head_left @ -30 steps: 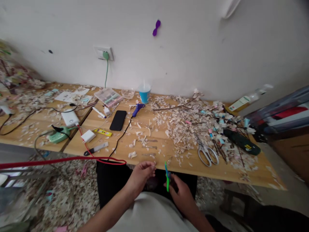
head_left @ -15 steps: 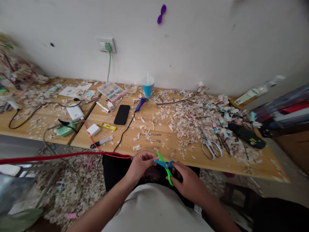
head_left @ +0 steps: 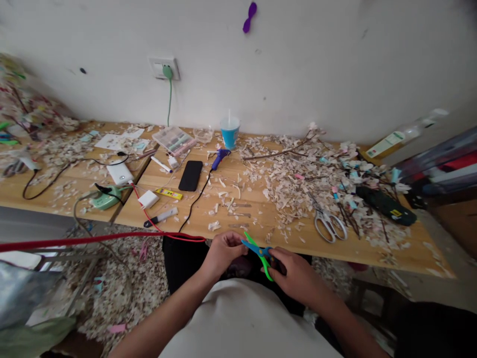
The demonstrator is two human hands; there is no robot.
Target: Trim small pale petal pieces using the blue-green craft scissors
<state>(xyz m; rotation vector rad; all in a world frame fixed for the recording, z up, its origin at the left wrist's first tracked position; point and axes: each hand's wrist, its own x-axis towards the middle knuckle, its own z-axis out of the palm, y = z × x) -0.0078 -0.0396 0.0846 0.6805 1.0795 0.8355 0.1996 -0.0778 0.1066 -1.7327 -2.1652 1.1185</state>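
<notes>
Right hand point(head_left: 294, 271) grips small green-and-blue plastic scissors point(head_left: 259, 250), blades open; left hand point(head_left: 223, 251) pinched at blade tips, contents unclear; wooden desk point(head_left: 257, 223) edge just beyond.

The right hand point(head_left: 294, 271) grips open green-blue scissors point(head_left: 258, 247) beside the left hand point(head_left: 223, 251).

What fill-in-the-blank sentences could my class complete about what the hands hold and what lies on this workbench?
1. The right hand holds small blue and ____ scissors.
2. The black phone lies on the wooden ____.
3. The metal scissors lie among pale ____ on the bench.
4. The green plug sits in a wall ____.

Missing words: green; bench; shavings; socket
</notes>
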